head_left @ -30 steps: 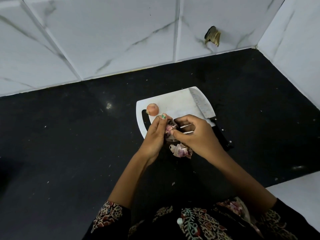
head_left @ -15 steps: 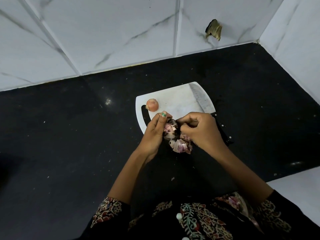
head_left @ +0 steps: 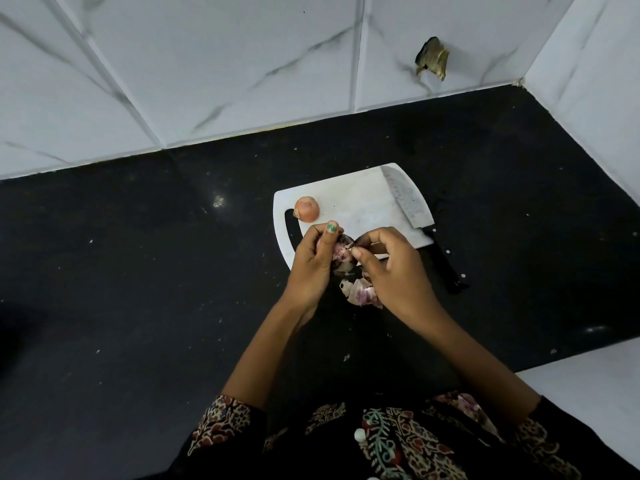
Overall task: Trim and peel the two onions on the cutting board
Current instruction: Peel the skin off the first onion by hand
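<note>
One onion being peeled at frame centre, one waiting.

One board (head_left: 360, 202) and one knife (head_left: 407, 200) are seen. An onion (head_left: 341, 255) is gripped by the left hand (head_left: 311, 268); skin is pinched by the right hand (head_left: 391, 271). Peels (head_left: 360, 292) lie below. A second onion (head_left: 307, 209) rests upper left. Skin is best pulled in whole sheets.

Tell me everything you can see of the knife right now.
The knife lies flat along the right edge of the white cutting board, untouched by either hand. Its broad grey metal blade points away from the person; writing on it is unreadable. The black riveted handle overhangs the board's near edge onto the black counter.
</note>
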`<state>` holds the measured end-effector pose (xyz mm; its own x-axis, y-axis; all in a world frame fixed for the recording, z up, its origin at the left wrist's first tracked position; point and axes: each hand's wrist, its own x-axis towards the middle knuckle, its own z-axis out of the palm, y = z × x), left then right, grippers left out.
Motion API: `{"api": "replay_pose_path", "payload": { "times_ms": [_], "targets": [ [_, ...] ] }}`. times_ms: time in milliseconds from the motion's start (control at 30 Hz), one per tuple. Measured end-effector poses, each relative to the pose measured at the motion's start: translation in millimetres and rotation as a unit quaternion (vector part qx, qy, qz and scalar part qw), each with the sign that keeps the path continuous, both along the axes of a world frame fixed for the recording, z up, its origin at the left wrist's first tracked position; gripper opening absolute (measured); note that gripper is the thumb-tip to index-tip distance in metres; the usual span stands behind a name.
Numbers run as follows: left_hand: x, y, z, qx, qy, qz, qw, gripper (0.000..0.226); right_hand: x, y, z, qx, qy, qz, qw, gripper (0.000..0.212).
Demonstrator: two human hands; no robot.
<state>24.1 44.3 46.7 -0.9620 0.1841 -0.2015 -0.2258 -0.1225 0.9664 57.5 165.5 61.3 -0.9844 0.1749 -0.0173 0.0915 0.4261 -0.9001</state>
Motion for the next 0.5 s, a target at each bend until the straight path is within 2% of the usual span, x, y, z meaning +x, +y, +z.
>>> {"api": "replay_pose_path", "payload": {
  "times_ms": [133, 167, 233, 367, 500],
  "targets": [
    [-1.3, -1.6, -0.6, 0.016, -0.044, 0.011, 0.999, 0.028, -5.7, 13.2, -8.7, -0.045, -0.068, -0.066, 0.995, 0.004],
    [-1.3, -1.9, 0.4, 0.023, -0.058, 0.012, 0.998, 0.028, -6.4, 18.6, -13.0, -0.036, -0.085, -0.081, 0.992, 0.002],
    [-1.1, -2.2, 2.4, 0.032, -0.074, 0.01, 0.997, 0.03, -4.9, 26.5, -16.7, -0.017, -0.104, -0.093, 0.99, 0.01],
    [-0.4, -0.4, 3.0, 0.006, -0.061, 0.015, 0.998, 0.031, 0.1, 20.6, -7.9, -0.082, -0.078, -0.076, 0.991, 0.024],
    [0.4, 1.4, 1.1, 0.01, -0.059, 0.014, 0.998, 0.025, 1.8, 8.2, 3.7, -0.112, -0.053, -0.035, 0.992, 0.012]
  ]
}}
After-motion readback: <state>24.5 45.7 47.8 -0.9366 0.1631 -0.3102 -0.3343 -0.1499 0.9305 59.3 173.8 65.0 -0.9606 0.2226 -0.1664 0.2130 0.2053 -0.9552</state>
